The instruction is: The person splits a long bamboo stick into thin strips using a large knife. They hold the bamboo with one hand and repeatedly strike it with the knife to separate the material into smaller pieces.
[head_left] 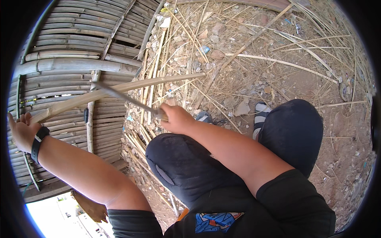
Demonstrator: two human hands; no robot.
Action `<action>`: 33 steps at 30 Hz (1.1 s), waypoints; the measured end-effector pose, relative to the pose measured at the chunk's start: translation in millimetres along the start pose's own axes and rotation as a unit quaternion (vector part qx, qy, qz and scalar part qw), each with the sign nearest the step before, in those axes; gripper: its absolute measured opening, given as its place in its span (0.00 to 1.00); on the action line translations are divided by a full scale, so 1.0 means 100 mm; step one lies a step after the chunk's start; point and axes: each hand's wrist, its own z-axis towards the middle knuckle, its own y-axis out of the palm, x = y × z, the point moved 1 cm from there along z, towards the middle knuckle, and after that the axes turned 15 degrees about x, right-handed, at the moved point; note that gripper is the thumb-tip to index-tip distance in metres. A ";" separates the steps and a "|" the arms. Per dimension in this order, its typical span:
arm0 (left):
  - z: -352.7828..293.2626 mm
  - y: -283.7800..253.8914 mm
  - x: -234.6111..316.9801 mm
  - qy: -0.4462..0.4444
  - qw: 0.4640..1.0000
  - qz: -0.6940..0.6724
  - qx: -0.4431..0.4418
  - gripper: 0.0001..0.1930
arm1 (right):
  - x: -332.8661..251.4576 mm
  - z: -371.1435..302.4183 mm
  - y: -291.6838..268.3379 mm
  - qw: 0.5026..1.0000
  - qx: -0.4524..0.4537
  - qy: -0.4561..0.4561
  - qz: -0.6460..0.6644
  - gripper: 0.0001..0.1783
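My left hand (26, 134), with a dark watch on its wrist, is at the far left, holding the near end of a long split bamboo strip (131, 85). Its fingertips point up, and part of its grip is hidden. The strip slants up to the right, its far end over the littered ground. Closed around a short wooden handle, my right hand (177, 119) holds a long-bladed knife (133, 100) in front of my knees. The grey blade points up and left and crosses the strip in view; whether they touch I cannot tell.
A bamboo slat wall (71, 43) with a thick horizontal pole (79, 65) stands on the left. Thin bamboo strips (154, 75), stones and scraps litter the ground. A long stick (254, 37) lies at the upper right. My bent knees (291, 131) and striped footwear (261, 115) are below.
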 end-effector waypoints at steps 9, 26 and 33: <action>-0.10 -0.14 -0.09 0.066 0.990 0.122 0.029 0.46 | 0.05 -0.02 -0.29 0.963 0.006 0.269 -0.012 0.22; 0.02 -0.05 -0.12 0.019 1.000 0.021 0.005 0.45 | 0.20 -0.04 -0.47 0.950 0.006 0.306 -0.061 0.21; 0.18 0.01 0.29 0.163 0.965 0.206 0.000 0.31 | -0.60 0.21 -0.18 0.997 -0.011 -0.026 0.068 0.19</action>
